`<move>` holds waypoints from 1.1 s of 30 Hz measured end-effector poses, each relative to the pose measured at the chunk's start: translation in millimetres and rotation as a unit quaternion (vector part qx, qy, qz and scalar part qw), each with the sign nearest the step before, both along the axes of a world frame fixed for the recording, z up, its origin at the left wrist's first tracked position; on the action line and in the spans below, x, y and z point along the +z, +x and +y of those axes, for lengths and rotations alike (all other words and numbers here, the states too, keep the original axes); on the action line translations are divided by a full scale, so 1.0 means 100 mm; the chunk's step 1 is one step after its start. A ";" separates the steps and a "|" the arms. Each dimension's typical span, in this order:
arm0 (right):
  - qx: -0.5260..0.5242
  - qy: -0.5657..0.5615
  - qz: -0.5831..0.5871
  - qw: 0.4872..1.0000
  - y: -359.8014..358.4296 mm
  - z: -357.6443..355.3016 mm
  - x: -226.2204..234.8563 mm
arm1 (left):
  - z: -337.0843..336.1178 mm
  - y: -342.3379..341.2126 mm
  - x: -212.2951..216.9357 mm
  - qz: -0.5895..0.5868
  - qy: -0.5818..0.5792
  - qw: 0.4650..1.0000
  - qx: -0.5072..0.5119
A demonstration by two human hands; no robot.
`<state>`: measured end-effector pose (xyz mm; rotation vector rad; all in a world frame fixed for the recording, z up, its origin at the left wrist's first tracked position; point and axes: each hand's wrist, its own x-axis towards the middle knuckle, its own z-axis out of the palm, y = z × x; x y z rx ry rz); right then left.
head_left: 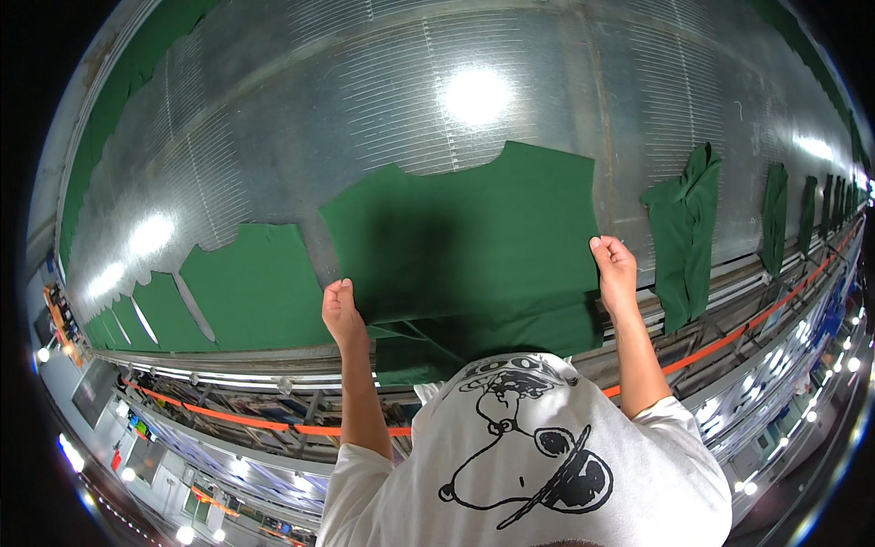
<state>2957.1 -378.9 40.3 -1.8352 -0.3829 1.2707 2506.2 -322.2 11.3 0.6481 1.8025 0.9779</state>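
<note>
A green cut fabric panel (465, 223), shaped like a garment body with a curved neckline, lies partly on the grey metal table (301, 118). Its lower part hangs over the table's near edge in folds, close to my body. My left hand (343, 314) pinches the panel's left edge, with thumb and fingers closed on it. On the opposite side my right hand (615, 269) grips the right edge, a little farther up. Between the two hands the cloth is spread wide, and a dark shadow falls across it.
Several flat green panels (251, 283) lie in a row to the left. At right, a bunched green fabric piece (685, 232) drapes over the edge, with several more beyond it. Ruled white marks cover the tabletop. An orange rail (264, 421) runs along the near side.
</note>
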 end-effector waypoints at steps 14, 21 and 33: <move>0.013 -0.023 -0.020 0.999 -0.01 -0.07 0.00 | -0.08 -0.01 0.02 0.000 -0.006 1.000 -0.008; 0.006 -0.018 -0.016 1.000 0.00 -0.11 -0.07 | -0.07 0.00 0.03 -0.009 0.000 1.000 -0.011; -0.010 -0.015 -0.014 1.000 -0.01 -0.13 -0.10 | -0.10 -0.03 0.00 -0.010 -0.006 1.000 -0.007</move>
